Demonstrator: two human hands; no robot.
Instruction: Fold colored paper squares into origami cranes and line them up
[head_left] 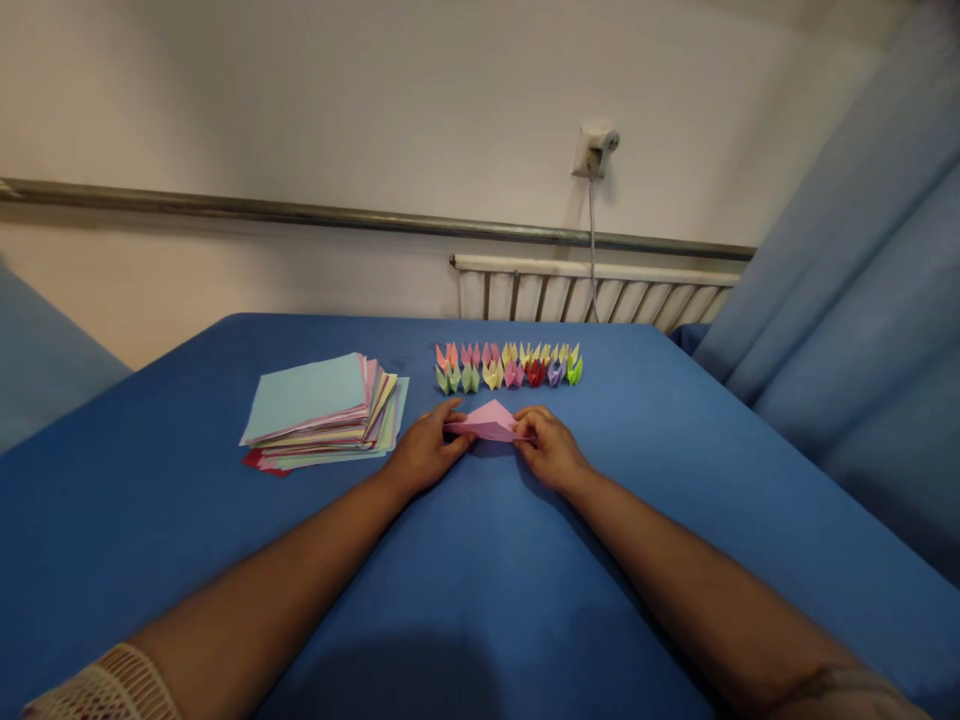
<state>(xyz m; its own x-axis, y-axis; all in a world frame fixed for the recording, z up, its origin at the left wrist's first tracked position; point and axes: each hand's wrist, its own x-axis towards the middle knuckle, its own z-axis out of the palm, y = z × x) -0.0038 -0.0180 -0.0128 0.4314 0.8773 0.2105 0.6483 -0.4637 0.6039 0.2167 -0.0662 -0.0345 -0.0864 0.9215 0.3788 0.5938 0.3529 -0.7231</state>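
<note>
Between my two hands is a folded piece of pink origami paper (493, 420), its peak pointing away from me and its sides drawn out to left and right. My left hand (429, 447) pinches the left end, thumb in front and fingers behind. The right end is gripped by my right hand (551, 449) with thumb and fingertips. Just beyond the pink paper, folded paper cranes (493, 375) in several colours stand in two rows. Left of my left hand lies a thick, uneven stack of coloured paper (311, 400), light blue on top.
A blue cloth covers the table (465, 580). Behind it are a white radiator (555, 290), a metal rail (337, 217) and a wall socket (589, 152) with a plugged-in cord hanging down. A blue curtain (847, 220) hangs along the right side.
</note>
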